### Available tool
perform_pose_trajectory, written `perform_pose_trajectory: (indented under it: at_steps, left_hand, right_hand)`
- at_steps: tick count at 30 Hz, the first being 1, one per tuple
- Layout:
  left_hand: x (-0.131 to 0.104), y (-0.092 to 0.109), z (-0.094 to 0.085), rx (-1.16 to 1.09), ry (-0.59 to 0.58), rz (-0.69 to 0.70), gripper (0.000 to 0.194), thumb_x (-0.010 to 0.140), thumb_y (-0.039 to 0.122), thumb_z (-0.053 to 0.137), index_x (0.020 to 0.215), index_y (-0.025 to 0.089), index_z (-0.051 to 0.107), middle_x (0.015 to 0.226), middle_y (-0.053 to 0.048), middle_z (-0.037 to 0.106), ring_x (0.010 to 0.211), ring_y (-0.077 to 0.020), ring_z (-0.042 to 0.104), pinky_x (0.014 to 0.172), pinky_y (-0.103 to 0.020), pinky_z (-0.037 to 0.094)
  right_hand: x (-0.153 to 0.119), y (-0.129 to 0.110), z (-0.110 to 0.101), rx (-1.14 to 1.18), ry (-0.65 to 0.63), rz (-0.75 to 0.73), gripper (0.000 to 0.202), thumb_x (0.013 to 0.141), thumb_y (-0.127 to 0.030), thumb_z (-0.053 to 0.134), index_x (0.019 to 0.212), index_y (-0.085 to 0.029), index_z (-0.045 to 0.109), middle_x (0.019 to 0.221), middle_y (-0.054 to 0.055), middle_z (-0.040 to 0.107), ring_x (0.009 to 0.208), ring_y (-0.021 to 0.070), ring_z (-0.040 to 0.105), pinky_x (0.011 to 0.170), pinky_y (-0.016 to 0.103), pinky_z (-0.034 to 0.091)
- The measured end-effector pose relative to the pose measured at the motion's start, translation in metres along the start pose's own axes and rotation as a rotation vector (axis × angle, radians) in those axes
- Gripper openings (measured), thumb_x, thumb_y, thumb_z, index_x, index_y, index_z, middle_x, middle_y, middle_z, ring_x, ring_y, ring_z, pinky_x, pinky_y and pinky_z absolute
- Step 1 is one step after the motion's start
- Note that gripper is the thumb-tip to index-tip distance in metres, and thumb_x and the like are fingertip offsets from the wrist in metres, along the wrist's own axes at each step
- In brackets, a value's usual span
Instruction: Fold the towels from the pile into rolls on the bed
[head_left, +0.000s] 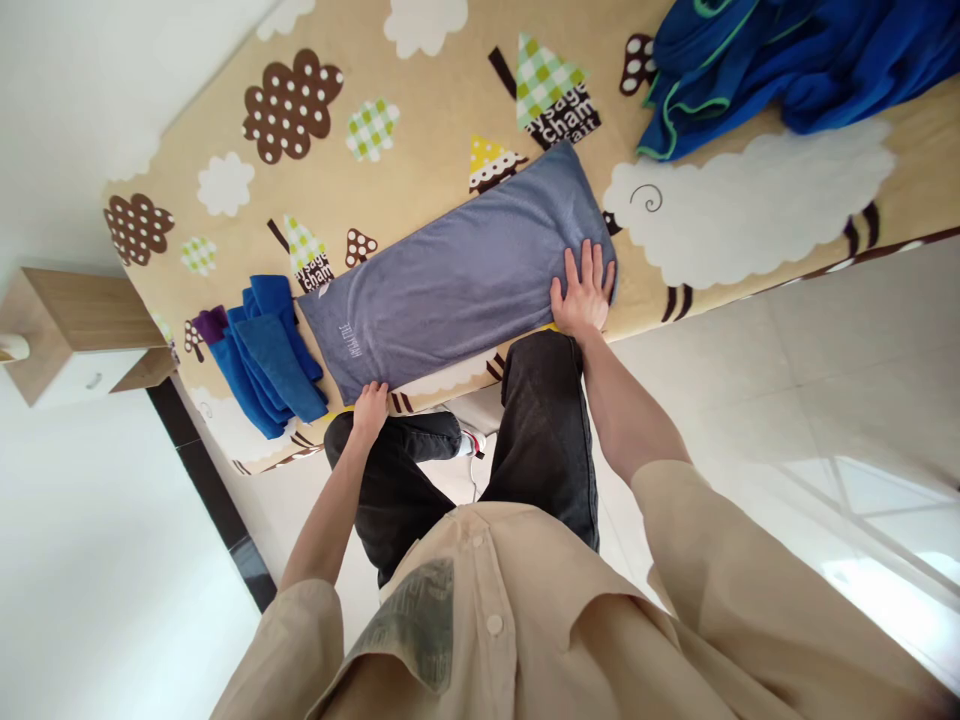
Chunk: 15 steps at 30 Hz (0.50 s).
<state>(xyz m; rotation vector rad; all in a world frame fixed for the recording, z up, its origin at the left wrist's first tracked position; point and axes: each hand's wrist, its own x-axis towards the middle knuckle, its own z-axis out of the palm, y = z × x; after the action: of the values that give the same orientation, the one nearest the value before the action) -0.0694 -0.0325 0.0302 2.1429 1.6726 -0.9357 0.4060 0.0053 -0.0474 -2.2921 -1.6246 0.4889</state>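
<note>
A grey towel (465, 270) of soft, short-napped cloth lies as a long, smoothed rectangle along the near edge of the bed (442, 100), with shallow creases, small pale lettering near its left end and a tiny white tag at its far left corner. The right hand (582, 295) rests palm down on the towel's near right corner, its grip loose and fingers spread flat. The left hand (370, 408) has its fingertips bent over the towel's near left corner; whether that grip pinches the fabric, I cannot tell. Just beside the towel's left end sit folded blue cloths (277, 350), plush and stacked in overlapping strips, with a purple cloth (210, 323) at their outer side. Beyond the towel's right end, a crumpled blue fabric (810, 70) with bright green edging lies in loose folds. Under the towel spreads a tan printed sheet (184, 165). Well to the towel's left stands a boxy wood-grain cabinet (105, 310) with a white drawer front (94, 378). Counted: one grey towel, one folded blue pile, one purple piece, one crumpled heap, one cabinet, and, among the sheet's prints, two brown dotted clouds and two green-checked trees.
</note>
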Motion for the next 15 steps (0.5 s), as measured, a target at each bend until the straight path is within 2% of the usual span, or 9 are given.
perform_pose_trajectory:
  at_steps: [2, 3, 4, 6, 8, 10, 12, 15]
  left_hand:
    - [0.003, -0.003, -0.004, -0.062, 0.02, -0.046, 0.03, 0.094, 0.014, 0.046, 0.111, 0.015, 0.071, 0.114, -0.02, 0.069, 0.114, -0.034, 0.065, 0.096, -0.042, 0.055]
    - [0.006, -0.005, -0.006, -0.114, 0.068, -0.089, 0.03, 0.095, 0.017, 0.045, 0.11, 0.015, 0.071, 0.113, -0.019, 0.07, 0.113, -0.0338, 0.066, 0.097, -0.043, 0.055]
    - [0.011, -0.005, -0.007, -0.172, 0.15, -0.143, 0.032, 0.097, 0.019, 0.044, 0.113, 0.014, 0.071, 0.115, -0.02, 0.07, 0.115, -0.0339, 0.066, 0.1, -0.045, 0.054]
    - [0.024, -0.002, -0.008, -0.28, 0.378, -0.259, 0.041, 0.099, 0.023, 0.04, 0.128, 0.011, 0.067, 0.135, -0.023, 0.064, 0.13, -0.0351, 0.059, 0.111, -0.049, 0.049]
    - [0.041, 0.008, -0.004, -0.349, 0.548, -0.365, 0.051, 0.101, 0.026, 0.037, 0.145, 0.009, 0.056, 0.157, -0.025, 0.049, 0.148, -0.0369, 0.045, 0.12, -0.055, 0.041]
    - [0.057, 0.022, 0.005, -0.412, 0.592, -0.476, 0.058, 0.102, 0.026, 0.034, 0.156, 0.01, 0.046, 0.167, -0.024, 0.037, 0.157, -0.0379, 0.034, 0.124, -0.062, 0.033]
    - [0.068, 0.035, 0.016, -0.463, 0.592, -0.563, 0.061, 0.102, 0.024, 0.031, 0.162, 0.013, 0.04, 0.17, -0.023, 0.034, 0.16, -0.0368, 0.029, 0.127, -0.066, 0.026]
    - [0.076, 0.043, 0.029, -0.544, 0.638, -0.587, 0.065, 0.101, 0.025, 0.031, 0.164, 0.014, 0.038, 0.172, -0.019, 0.031, 0.163, -0.0324, 0.023, 0.132, -0.061, 0.016]
  right_hand:
    - [0.0, 0.0, 0.0, 0.007, -0.005, 0.003, 0.069, 0.105, -0.044, 0.033, 0.17, -0.022, 0.028, 0.179, 0.003, 0.014, 0.167, 0.0308, 0.009, 0.132, 0.067, 0.009]
    - [0.001, -0.001, 0.0, 0.011, -0.008, 0.005, 0.069, 0.105, -0.044, 0.033, 0.17, -0.022, 0.028, 0.179, 0.003, 0.014, 0.167, 0.0309, 0.008, 0.132, 0.068, 0.009]
    - [0.001, -0.001, 0.0, 0.017, -0.01, 0.008, 0.069, 0.105, -0.044, 0.033, 0.17, -0.023, 0.028, 0.179, 0.003, 0.013, 0.167, 0.031, 0.008, 0.132, 0.068, 0.009]
    - [0.002, -0.002, 0.001, 0.022, -0.008, 0.014, 0.069, 0.105, -0.044, 0.032, 0.17, -0.022, 0.028, 0.18, 0.003, 0.012, 0.167, 0.0308, 0.007, 0.132, 0.067, 0.009]
    - [0.002, -0.002, 0.002, 0.012, 0.005, 0.018, 0.069, 0.106, -0.044, 0.032, 0.17, -0.022, 0.029, 0.18, 0.003, 0.011, 0.167, 0.0297, 0.007, 0.133, 0.065, 0.009]
    - [0.002, -0.003, 0.003, -0.014, 0.018, 0.02, 0.068, 0.106, -0.044, 0.031, 0.17, -0.022, 0.031, 0.18, 0.003, 0.012, 0.167, 0.028, 0.008, 0.134, 0.062, 0.01]
    - [0.003, -0.003, 0.003, -0.047, 0.025, 0.023, 0.066, 0.106, -0.043, 0.032, 0.169, -0.022, 0.032, 0.179, 0.004, 0.015, 0.167, 0.0271, 0.011, 0.134, 0.06, 0.011]
    - [0.002, -0.003, 0.004, -0.086, 0.048, 0.022, 0.065, 0.107, -0.041, 0.034, 0.168, -0.02, 0.034, 0.178, 0.007, 0.019, 0.166, 0.0271, 0.014, 0.134, 0.059, 0.012]
